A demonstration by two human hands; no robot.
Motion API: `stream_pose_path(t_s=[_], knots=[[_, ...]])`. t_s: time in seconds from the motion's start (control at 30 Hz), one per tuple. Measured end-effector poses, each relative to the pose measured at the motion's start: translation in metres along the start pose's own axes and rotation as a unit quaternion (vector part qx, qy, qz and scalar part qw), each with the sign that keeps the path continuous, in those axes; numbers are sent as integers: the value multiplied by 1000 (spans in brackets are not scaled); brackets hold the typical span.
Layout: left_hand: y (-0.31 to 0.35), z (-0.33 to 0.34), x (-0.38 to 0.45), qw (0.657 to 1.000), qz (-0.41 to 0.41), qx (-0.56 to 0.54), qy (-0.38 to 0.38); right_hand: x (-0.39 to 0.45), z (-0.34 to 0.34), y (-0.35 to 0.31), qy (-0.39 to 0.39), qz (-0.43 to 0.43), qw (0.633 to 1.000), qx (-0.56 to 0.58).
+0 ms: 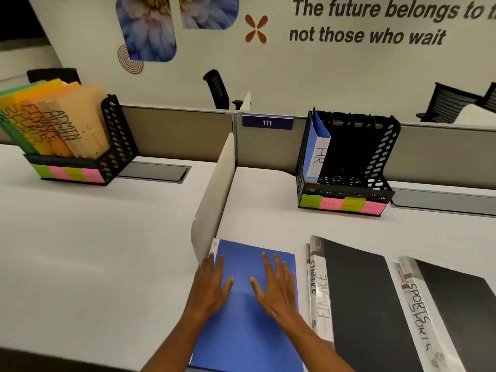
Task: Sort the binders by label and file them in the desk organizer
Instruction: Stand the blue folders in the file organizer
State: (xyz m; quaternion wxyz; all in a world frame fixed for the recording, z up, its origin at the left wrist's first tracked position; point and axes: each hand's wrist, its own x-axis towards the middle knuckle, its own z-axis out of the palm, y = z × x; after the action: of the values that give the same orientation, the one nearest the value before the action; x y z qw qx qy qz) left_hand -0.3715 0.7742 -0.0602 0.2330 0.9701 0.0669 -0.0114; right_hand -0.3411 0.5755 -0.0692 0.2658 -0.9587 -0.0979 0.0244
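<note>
A blue binder [245, 328] lies flat on the desk near the front edge. My left hand [212, 284] rests flat on its left side, fingers spread, and my right hand [276, 284] lies flat on its right side. To the right lie a black binder marked FINANCE [357, 299] and a black binder marked SPORTS [453, 315]. The black desk organizer [381, 162] stands at the back with a blue binder marked HR [319, 149] upright in its leftmost slot. Green and pink sticky labels [343, 204] line its front.
A white divider panel [214, 194] stands just left of the blue binder. On the neighbouring desk a second black organizer [112, 140] holds several coloured folders. A grey partition [177, 132] runs along the back, with office chairs behind it.
</note>
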Motion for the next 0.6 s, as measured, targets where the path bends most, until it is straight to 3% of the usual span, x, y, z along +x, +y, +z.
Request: stream_pose_path(t_s=[0.37, 0.6], knots=[[-35, 10, -48, 991, -53, -121, 10, -65, 32, -22, -28, 57, 995, -75], [-14, -13, -46, 967, -110, -228, 12, -68, 28, -19, -93, 52, 991, -80]])
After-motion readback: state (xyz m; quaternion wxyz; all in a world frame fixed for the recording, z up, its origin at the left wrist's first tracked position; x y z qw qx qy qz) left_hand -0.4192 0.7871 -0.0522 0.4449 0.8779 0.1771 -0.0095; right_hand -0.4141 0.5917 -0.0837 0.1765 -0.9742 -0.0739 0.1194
